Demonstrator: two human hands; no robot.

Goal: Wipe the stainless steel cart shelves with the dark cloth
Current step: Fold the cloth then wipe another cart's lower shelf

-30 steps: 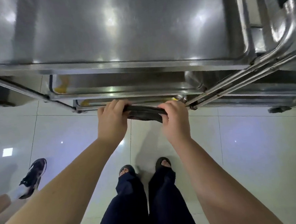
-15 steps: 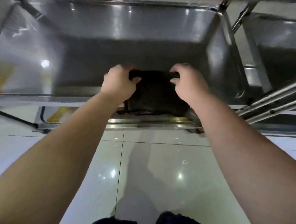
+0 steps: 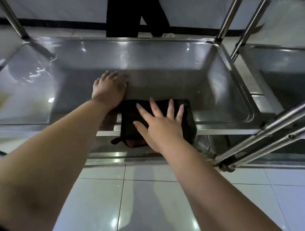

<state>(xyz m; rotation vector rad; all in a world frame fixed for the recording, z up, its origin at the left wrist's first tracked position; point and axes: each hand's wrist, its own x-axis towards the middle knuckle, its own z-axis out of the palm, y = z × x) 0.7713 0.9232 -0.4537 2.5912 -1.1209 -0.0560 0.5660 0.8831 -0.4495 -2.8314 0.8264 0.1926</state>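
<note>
Half a second ago both your hands pinched the far edge of the dark cloth (image 3: 128,117); now neither pinches it. Your right hand (image 3: 160,126) lies on top of it, fingers spread wide and straight, palm down. Your left hand (image 3: 110,88) is off the cloth and rests flat on the bare steel just beside it, at about 10 o'clock from it, holding nothing (its fingertips are blurred).

The cloth sits folded at the near side of the middle shelf (image 3: 163,75), its near part draped over the front rim towards 6 o'clock. I judge this as the shift from placing to wiping: the right hand is set to push the cloth, and the left only braces. The shelf floor towards 12 and 3 o'clock looks not yet covered.

The lower shelf (image 3: 114,155) shows beneath the rim, and a second cart (image 3: 280,70) stands at 3 o'clock. No brand, label or writing can be read anywhere.
</note>
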